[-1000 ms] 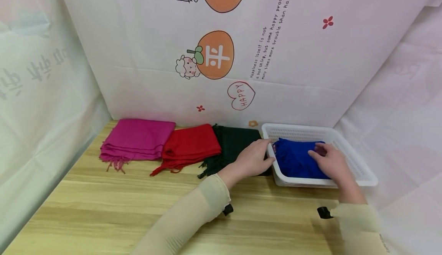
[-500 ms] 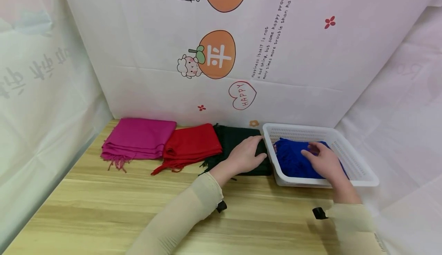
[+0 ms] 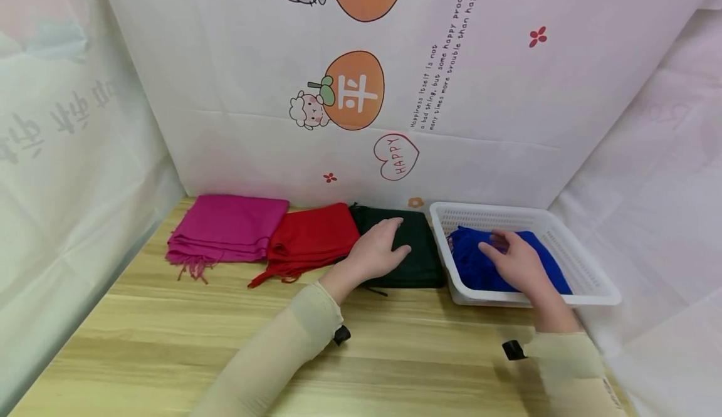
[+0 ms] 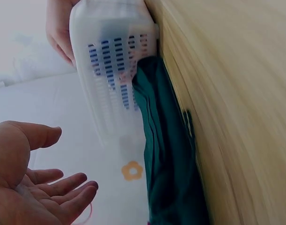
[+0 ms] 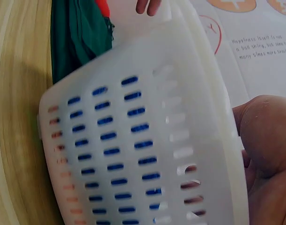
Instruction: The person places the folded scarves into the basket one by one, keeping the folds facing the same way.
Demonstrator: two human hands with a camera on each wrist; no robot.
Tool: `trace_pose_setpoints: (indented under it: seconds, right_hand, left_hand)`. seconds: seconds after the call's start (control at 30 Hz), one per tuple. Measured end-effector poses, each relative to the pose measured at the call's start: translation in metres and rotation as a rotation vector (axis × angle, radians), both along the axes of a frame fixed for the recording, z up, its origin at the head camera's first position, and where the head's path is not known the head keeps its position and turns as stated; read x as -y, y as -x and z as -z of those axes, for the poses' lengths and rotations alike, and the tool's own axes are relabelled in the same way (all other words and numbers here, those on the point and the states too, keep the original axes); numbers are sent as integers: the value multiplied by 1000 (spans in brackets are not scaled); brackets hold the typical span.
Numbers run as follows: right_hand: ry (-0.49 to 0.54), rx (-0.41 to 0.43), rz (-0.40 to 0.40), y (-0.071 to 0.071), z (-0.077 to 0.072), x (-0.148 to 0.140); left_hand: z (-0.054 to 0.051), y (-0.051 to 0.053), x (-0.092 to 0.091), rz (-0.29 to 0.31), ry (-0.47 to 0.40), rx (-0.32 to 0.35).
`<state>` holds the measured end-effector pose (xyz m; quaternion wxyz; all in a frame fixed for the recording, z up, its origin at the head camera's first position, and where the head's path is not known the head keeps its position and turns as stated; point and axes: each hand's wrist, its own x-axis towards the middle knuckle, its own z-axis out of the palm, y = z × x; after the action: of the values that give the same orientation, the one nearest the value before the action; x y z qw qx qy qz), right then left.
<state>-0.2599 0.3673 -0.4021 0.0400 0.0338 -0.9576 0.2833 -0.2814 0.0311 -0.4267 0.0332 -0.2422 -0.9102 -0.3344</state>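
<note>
In the head view the left hand (image 3: 376, 251) is over the folded dark green cloth (image 3: 420, 248), fingers spread and holding nothing. The left wrist view shows that hand (image 4: 35, 178) palm up in the frame, apart from the green cloth (image 4: 168, 154). The right hand (image 3: 516, 263) hovers over the folded blue cloth (image 3: 544, 254) in the white basket (image 3: 586, 263), fingers loosely bent with nothing gripped. Through the slots of the basket (image 5: 133, 61) in the right wrist view blue shows; part of the right hand (image 5: 269, 145) is beyond its rim.
Left of the green cloth lie a folded red cloth (image 3: 313, 235) and a folded magenta cloth (image 3: 231, 226) with fringe, in a row on the wooden table (image 3: 197, 329). A white printed sheet (image 3: 254, 78) hangs behind them.
The left hand has moved left, away from the basket's edge and over the green cloth. The right hand has shifted slightly left above the blue cloth, uncovering more of its right side.
</note>
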Motion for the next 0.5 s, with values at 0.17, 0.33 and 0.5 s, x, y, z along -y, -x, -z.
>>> trace_pose_setpoints:
  seconds: [0.17,0.33,0.5]
  right_hand:
    - [28,13,-7,-1,-2,13]
    - [51,32,-8,-2,-4,25]
    - [76,46,-15,0,-4,36]
  left_hand:
    - [2,0,18,-25,-29,16]
    - [4,1,34,-45,-44,11]
    - [5,0,49,-64,-58,10]
